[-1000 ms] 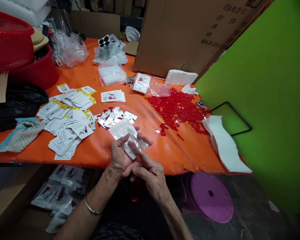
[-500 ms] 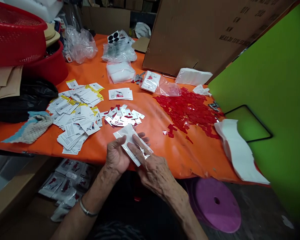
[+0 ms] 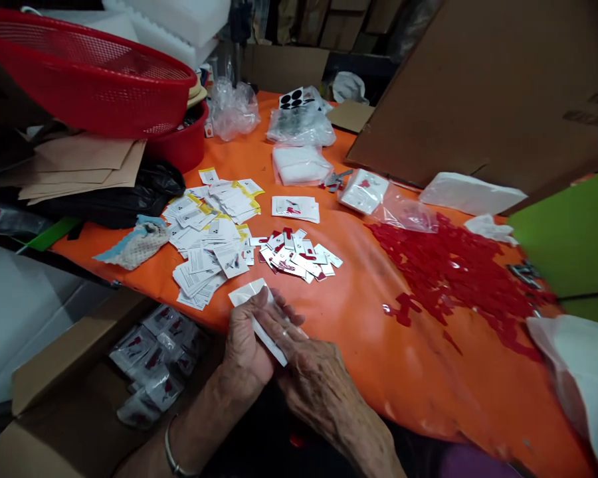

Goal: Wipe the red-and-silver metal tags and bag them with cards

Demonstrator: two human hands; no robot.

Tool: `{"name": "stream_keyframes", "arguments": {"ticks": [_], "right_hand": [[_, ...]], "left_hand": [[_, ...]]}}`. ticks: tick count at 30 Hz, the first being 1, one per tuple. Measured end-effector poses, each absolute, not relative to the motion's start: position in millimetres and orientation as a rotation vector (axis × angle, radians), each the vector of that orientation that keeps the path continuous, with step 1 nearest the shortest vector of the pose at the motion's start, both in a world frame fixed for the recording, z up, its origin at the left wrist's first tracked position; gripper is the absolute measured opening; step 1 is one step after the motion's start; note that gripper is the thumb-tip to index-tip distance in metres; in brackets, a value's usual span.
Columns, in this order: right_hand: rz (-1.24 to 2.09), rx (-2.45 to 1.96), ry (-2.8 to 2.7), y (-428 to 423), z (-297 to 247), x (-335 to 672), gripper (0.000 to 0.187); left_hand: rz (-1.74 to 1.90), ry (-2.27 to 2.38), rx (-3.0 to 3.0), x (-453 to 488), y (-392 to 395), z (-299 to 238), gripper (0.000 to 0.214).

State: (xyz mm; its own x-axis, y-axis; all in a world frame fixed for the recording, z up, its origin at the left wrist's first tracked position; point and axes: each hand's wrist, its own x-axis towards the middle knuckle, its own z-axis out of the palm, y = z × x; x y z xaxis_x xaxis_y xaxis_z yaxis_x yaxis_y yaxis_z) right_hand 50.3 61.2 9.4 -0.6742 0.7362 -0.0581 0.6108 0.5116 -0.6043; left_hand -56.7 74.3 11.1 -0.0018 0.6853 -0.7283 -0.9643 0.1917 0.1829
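Observation:
Between my hands, over the table's front edge, is a small white packet (image 3: 249,291) with a shiny clear plastic surface. My left hand (image 3: 252,338) grips it from beneath, thumb on top. The fingers of my right hand (image 3: 311,362) press flat across its face, covering much of it. What is inside the packet is hidden. Just beyond lies a pile of small white cards with red pieces (image 3: 299,255). Printed paper slips with yellow edges (image 3: 214,232) are heaped to the left.
Flat red pieces (image 3: 453,272) spread over the right of the orange table (image 3: 349,312). A stack of printed cards (image 3: 295,208) and plastic-wrapped packs (image 3: 363,190) lie farther back. Red baskets (image 3: 104,79) stand at left. Below, an open carton (image 3: 80,388) holds several filled packets (image 3: 154,358).
The view has turned left, showing more of the carton below and less of the purple stool. My left thumb and right fingers have shifted over the packet, covering more of it.

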Motion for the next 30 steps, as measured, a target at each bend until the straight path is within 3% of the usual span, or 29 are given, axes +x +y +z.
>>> {"name": "stream_keyframes", "arguments": {"ticks": [9, 11, 13, 16, 19, 22, 26, 30], "right_hand": [[1.327, -0.777, -2.543, 76.9, 27.4, 14.3, 0.075], [1.485, -0.701, -2.471, 83.2, 23.0, 11.6, 0.065], [1.590, -0.753, -2.328, 93.9, 13.2, 5.4, 0.043], [1.261, -1.160, -2.142, 113.7, -6.4, -16.8, 0.024], [0.690, -1.403, -2.241, 128.8, -22.3, -47.2, 0.033], [0.430, -1.495, -2.446, 136.2, -30.6, -66.5, 0.023], [0.388, -1.474, -2.477, 144.9, -34.7, -63.6, 0.027], [0.711, -1.538, -2.063, 154.2, -32.5, -41.8, 0.026]], "left_hand": [[1.418, 0.882, -0.416, -122.5, 73.3, 24.5, 0.011], [1.466, 0.927, -0.431, -141.2, 73.1, 22.3, 0.012], [1.586, 0.972, -0.456, -158.1, 73.4, 18.9, 0.014], [1.731, 1.009, -0.442, -175.1, 74.2, 14.3, 0.014], [1.716, 1.010, -0.414, -181.5, 74.1, 10.8, 0.014], [1.672, 1.023, -0.392, -182.0, 72.9, 7.8, 0.011], [1.670, 1.073, -0.344, -177.6, 71.2, 6.2, 0.012], [1.600, 1.095, -0.232, -162.4, 74.4, 5.3, 0.019]]}}
